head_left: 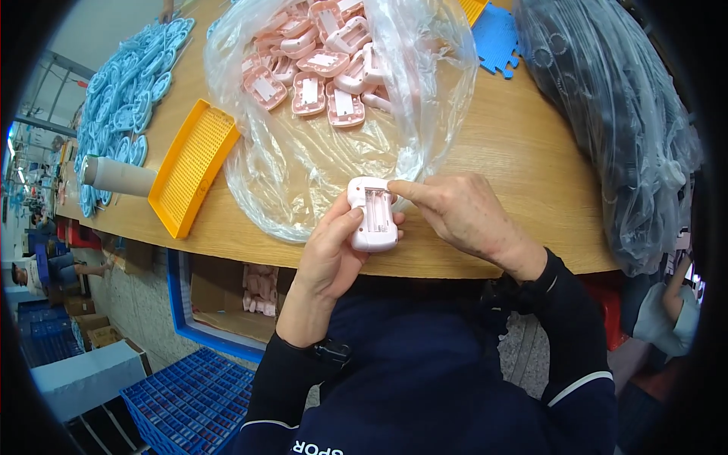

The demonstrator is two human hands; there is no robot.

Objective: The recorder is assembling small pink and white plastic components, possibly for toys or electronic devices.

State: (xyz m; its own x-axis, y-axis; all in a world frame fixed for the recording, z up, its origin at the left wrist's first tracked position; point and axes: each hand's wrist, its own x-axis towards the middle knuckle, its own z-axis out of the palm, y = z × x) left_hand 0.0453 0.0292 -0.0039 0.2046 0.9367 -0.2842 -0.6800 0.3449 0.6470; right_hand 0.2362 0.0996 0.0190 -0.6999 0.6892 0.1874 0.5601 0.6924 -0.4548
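Observation:
My left hand (pixel 327 250) is closed around a pale pink plastic housing (pixel 376 238), held upright just above the table's near edge. Its battery compartment faces up at me, uncovered, with metal contacts showing at the far end. The index finger of my right hand (pixel 464 216) reaches to the compartment's far right corner and touches it. The other right fingers are curled under and the thumb is hidden, so anything small in them cannot be made out. Beyond my hands, a large clear plastic bag (pixel 292 163) lies open, with many similar pink housings (pixel 309 92) in it.
Left on the table are a yellow perforated tray (pixel 182 201), a pale roll (pixel 125 176) and a heap of light blue parts (pixel 125 98). A blue mat (pixel 494 42) and bulky plastic-wrapped dark goods (pixel 607 114) are at right. Below stand a blue-rimmed bin (pixel 176 303) and blue crate (pixel 189 402).

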